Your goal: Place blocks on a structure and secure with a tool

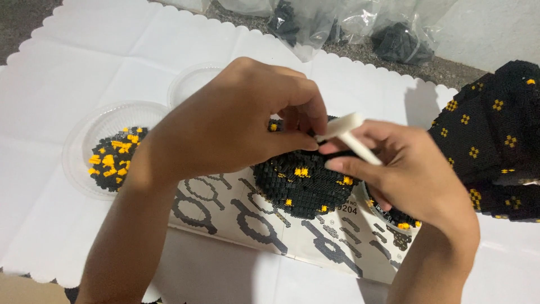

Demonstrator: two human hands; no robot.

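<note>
Working over the rounded black brick section (301, 183) at the centre of the table (84, 62), I have my left hand (236, 121) curled down on its top edge, fingers pinched narrow as if on a tiny piece, though I cannot see what sits between them. My right hand (410, 174) is closed around a white plastic tool (351, 135), its flat head touching the left fingertips just above the section.

Judging by what lies here, a good share is done: the section is a solid dome with yellow dots worked in, resting on the printed instruction sheet (253, 225), and a larger black-and-yellow built piece (495, 135) stands finished-looking at the right edge. Plenty seems left: a clear dish (76, 143) to the left holds a heap of loose black and yellow bricks (115, 157), and clear bags of dark bricks (349, 25) lie at the far edge. A second, empty-looking dish (188, 84) sits behind my left hand.
</note>
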